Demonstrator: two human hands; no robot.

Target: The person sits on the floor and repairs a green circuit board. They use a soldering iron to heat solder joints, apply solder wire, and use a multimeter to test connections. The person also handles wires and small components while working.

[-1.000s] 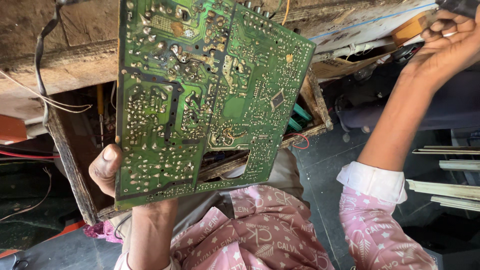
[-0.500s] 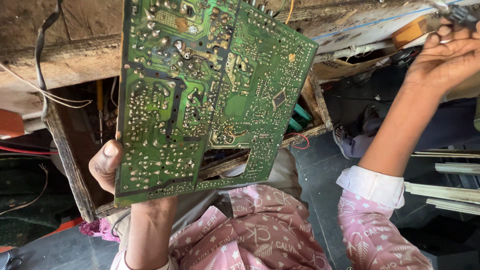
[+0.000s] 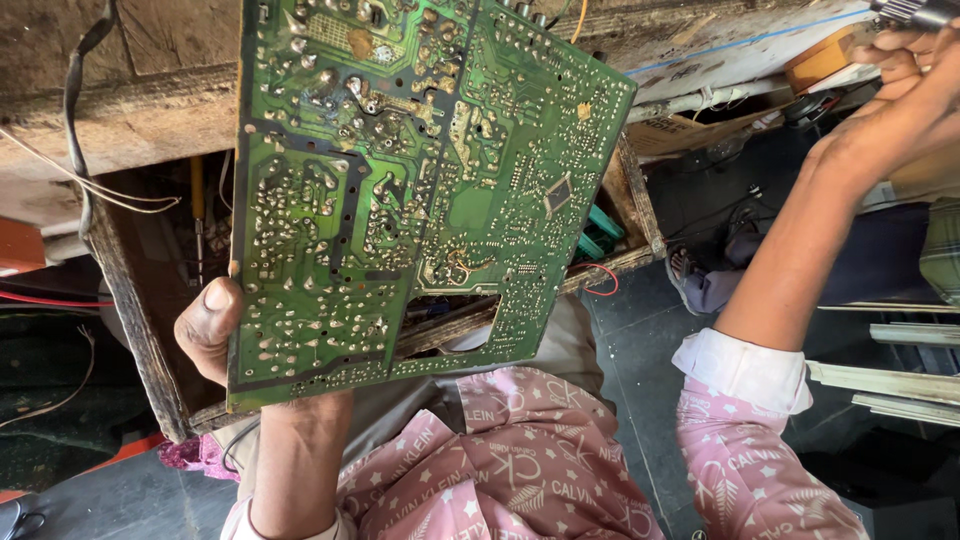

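Solder-side up, a large green circuit board [image 3: 400,190] fills the middle of the view, held upright and slightly tilted by the left hand [image 3: 210,330], whose thumb presses on the board's lower left edge while the other fingers are hidden behind it. The board's face is crowded with silver solder joints and dark traces, and a rectangular notch is cut into its lower edge. The right hand [image 3: 900,90] is stretched far out to the upper right corner, well apart from the board, fingers curled around a dark cylindrical object [image 3: 915,10] that the frame cuts off; what kind of tool it is cannot be told. Pink patterned sleeves [image 3: 745,440] with white cuffs cover both arms. Behind the board sits a rough wooden drawer [image 3: 130,320], pulled open under a worn wooden bench [image 3: 130,90], with loose wires [image 3: 90,190] hanging at the left. Someone else's sandalled foot [image 3: 700,280] rests on the dark floor to the right of the drawer
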